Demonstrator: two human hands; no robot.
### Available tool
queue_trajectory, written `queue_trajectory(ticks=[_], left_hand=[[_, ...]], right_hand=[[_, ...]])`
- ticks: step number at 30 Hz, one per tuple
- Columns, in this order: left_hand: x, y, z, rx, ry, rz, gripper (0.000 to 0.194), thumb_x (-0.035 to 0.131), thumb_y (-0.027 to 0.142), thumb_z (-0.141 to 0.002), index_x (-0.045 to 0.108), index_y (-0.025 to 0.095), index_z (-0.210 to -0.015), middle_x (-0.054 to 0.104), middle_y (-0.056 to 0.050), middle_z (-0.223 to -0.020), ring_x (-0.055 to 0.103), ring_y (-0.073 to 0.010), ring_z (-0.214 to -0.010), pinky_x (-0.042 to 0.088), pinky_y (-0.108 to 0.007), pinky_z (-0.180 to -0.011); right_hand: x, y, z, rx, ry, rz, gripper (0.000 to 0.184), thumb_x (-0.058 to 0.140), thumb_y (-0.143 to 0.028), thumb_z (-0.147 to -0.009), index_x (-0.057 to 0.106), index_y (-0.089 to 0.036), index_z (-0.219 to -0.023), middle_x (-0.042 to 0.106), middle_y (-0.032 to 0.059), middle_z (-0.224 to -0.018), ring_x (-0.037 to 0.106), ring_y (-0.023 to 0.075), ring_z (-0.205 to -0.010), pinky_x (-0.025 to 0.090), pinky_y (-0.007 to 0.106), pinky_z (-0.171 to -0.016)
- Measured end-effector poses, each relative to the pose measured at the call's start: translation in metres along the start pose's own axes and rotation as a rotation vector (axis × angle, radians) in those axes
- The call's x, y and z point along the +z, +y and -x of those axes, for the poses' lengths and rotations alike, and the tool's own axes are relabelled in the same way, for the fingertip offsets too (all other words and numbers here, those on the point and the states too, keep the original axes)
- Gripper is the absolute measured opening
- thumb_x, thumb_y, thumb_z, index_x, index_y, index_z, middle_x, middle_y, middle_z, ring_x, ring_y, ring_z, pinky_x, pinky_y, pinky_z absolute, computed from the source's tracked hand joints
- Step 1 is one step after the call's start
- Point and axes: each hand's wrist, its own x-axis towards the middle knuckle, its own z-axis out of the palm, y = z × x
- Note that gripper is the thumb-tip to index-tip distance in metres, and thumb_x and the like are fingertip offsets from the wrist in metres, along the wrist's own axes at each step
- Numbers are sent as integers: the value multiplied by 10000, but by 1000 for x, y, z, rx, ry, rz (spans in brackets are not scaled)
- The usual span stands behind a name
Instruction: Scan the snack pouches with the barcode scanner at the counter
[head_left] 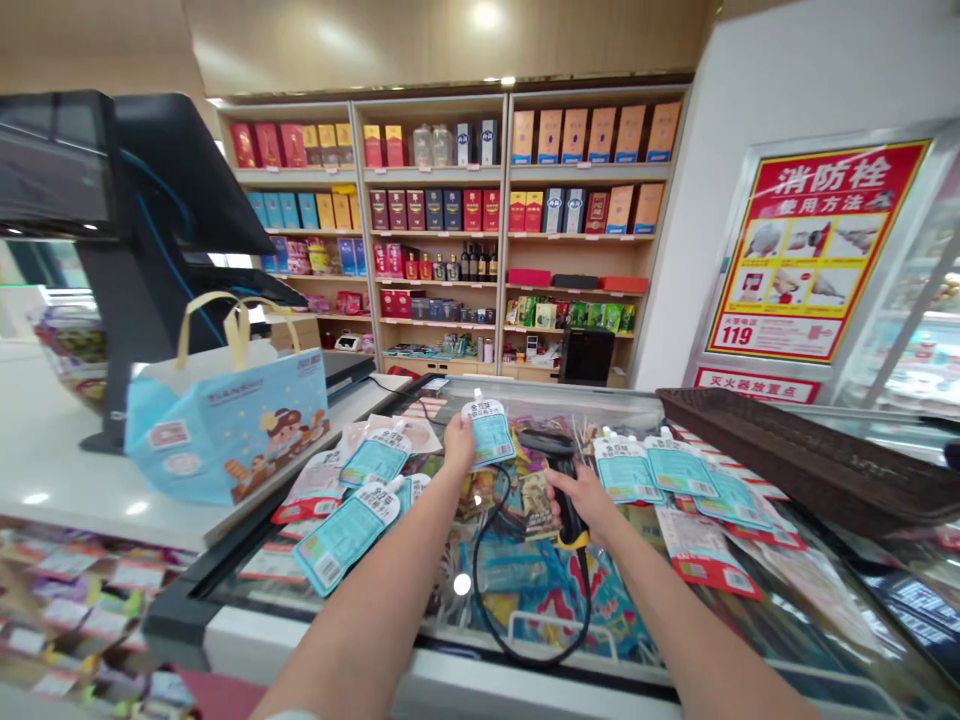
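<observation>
My left hand (459,440) grips a blue-and-white spouted drink pouch (490,432) by its left edge, its printed side and barcode facing me. In my right hand (585,500) is a black barcode scanner (568,495), fingers wrapped round its handle. The scanner's head is just right of the held pouch, apart from it, and its black cable (480,580) loops down over the glass. To the left lie similar blue pouches (349,530) with red-and-white packets (311,490). More blue pouches (626,468) and a red-and-white packet (705,550) lie to the right of my right hand.
Everything rests on a glass-topped freezer (300,625) with packaged goods inside. A blue paper bag (225,420) and a checkout screen (60,165) stand on the left counter. A brown woven tray (795,450) sits at right. Behind are shelves (431,175) of boxed goods.
</observation>
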Motion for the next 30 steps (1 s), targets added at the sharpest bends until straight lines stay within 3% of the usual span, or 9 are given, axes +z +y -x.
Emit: queue_trajectory(ticks=[2,6,12,16,30], left_hand=[[7,-14,-3,-14,19,-12,128,508,259,-767,585,175,-709,609,-20,-662,587,-181,-704,468,-300,-720],[-1,-27,-12,-26,67,39,162,511,305,-773,593,172,-730,585,-2,-636,564,-163,-666,460,-269,-658],[-9,-24,-18,-80,104,73,137,494,260,-775,576,169,-715,543,12,-600,525,-145,-615,432,-246,-606],[-7,-20,-15,-86,111,72,130,488,235,-775,588,168,-728,574,-6,-634,554,-162,-659,446,-268,-655],[-3,-18,-10,-84,42,80,162,493,268,-765,610,158,-744,579,-7,-635,546,-163,-653,452,-278,-666]], right_hand=[[-1,2,0,-1,-5,51,358,713,-469,-632,500,-191,-703,510,-63,-450,460,88,-345,422,219,-340],[2,3,3,0,-55,117,345,706,-445,-638,493,-200,-755,528,-72,-506,475,89,-356,438,227,-353],[7,4,8,51,-71,176,358,702,-437,-615,464,-217,-766,518,-83,-509,478,100,-358,417,232,-342],[7,4,9,39,-100,196,343,681,-445,-628,461,-216,-756,516,-81,-510,472,96,-359,429,239,-358],[6,4,10,45,-93,184,285,673,-410,-688,497,-208,-785,523,-77,-504,479,96,-372,428,230,-374]])
